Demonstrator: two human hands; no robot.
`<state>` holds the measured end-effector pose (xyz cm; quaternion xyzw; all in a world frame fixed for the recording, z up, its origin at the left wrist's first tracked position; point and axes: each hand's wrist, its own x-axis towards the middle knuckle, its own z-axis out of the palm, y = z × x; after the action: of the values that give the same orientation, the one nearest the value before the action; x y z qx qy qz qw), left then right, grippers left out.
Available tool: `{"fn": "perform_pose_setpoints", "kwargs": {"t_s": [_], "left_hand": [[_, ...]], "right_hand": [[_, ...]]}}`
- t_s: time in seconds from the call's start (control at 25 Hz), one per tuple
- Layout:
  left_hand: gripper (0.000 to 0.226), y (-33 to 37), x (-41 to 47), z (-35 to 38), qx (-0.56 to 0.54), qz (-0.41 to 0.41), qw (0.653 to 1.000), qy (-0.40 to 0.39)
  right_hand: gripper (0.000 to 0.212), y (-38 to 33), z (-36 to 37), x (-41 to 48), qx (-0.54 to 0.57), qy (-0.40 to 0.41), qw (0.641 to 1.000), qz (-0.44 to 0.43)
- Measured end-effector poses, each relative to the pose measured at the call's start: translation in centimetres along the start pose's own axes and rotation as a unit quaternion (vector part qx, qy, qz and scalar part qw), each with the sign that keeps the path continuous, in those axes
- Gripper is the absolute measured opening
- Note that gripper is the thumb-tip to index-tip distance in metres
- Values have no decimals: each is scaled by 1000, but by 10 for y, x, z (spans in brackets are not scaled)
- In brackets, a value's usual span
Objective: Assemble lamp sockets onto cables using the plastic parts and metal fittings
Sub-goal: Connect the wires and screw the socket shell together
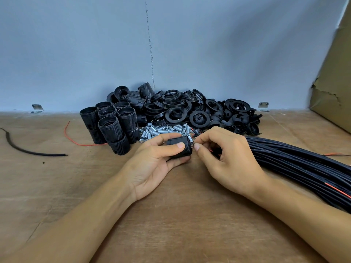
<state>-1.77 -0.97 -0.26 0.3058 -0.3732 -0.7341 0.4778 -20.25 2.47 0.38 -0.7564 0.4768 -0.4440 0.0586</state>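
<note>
My left hand (155, 160) grips a black threaded lamp socket (177, 140) lying sideways, thumb across its front. My right hand (226, 154) pinches thin wire ends (192, 144) at the socket's right end; a red strand shows under the fingers. A bundle of black cables (296, 162) runs from that hand off to the right. Behind the hands lies a pile of small metal fittings (165, 130). Upright black socket bodies (114, 126) stand to the left, and black rings and caps (199, 111) are heaped at the back.
A loose black cable piece (28, 151) and a red wire (76, 141) lie on the wooden table (180, 215) at the left. A cardboard sheet (334, 92) leans at the right. A grey wall (171, 44) with small metal brackets closes the back.
</note>
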Motion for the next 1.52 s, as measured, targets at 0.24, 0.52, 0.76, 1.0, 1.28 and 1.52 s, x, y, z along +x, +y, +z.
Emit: {"fn": "perform_pose_setpoints", "kwargs": {"t_s": [0.24, 0.52, 0.76, 1.0, 1.28, 1.52], "left_hand": [[48, -3, 0, 0, 28, 18, 999, 10], [48, -6, -1, 0, 71, 34, 997, 10], [54, -6, -1, 2, 95, 41, 995, 14], [54, -3, 2, 2, 35, 25, 999, 24], [48, -1, 2, -1, -12, 35, 999, 29], [44, 3, 1, -1, -26, 38, 999, 28]], "right_hand": [[8, 3, 1, -1, -14, -9, 1000, -22], [8, 6, 2, -3, -38, -24, 998, -44], [9, 7, 2, -3, -50, -30, 997, -46], [5, 4, 3, 1, -7, -1, 1000, -13], [41, -1, -10, -2, -49, -72, 996, -6], [51, -15, -20, 3, -149, -190, 969, 48]]}}
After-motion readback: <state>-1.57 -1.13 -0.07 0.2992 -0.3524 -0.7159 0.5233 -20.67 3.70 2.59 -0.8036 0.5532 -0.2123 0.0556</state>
